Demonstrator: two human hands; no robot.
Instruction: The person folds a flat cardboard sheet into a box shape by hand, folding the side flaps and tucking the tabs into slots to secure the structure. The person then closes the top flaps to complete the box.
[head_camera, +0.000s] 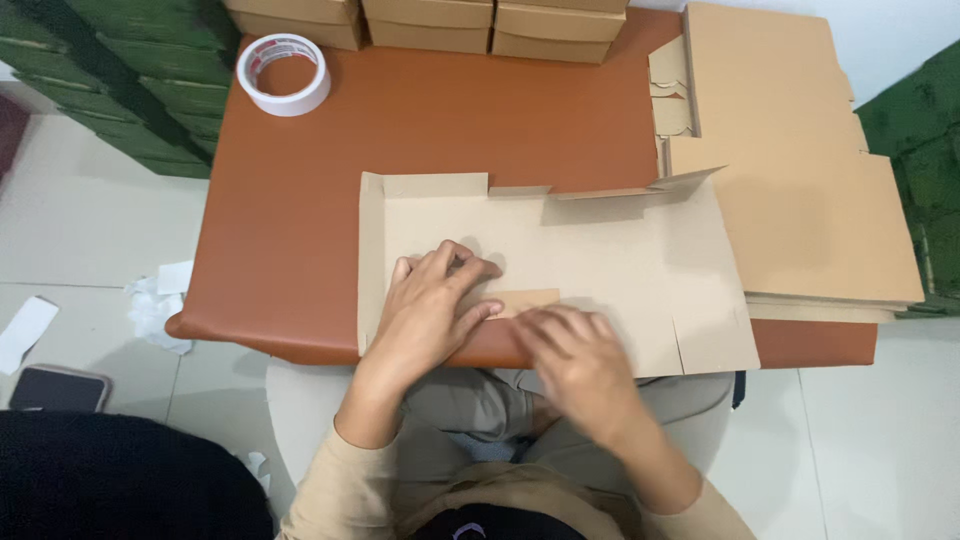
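A flat, unfolded cardboard box blank (610, 250) lies on the brown table (300, 200), its left and far flaps partly raised. My left hand (432, 305) presses flat on the blank's near left part, fingers spread. My right hand (578, 365) rests on the near edge of the blank, blurred, fingers pointing left toward a small strip of brown tape or flap (520, 300) between the two hands. Neither hand visibly grips anything.
A roll of white tape (284, 75) sits at the table's far left. Folded cardboard boxes (430, 22) line the far edge. A stack of flat blanks (800, 170) lies on the right. Paper scraps (155, 305) and a phone (58, 388) lie on the floor at left.
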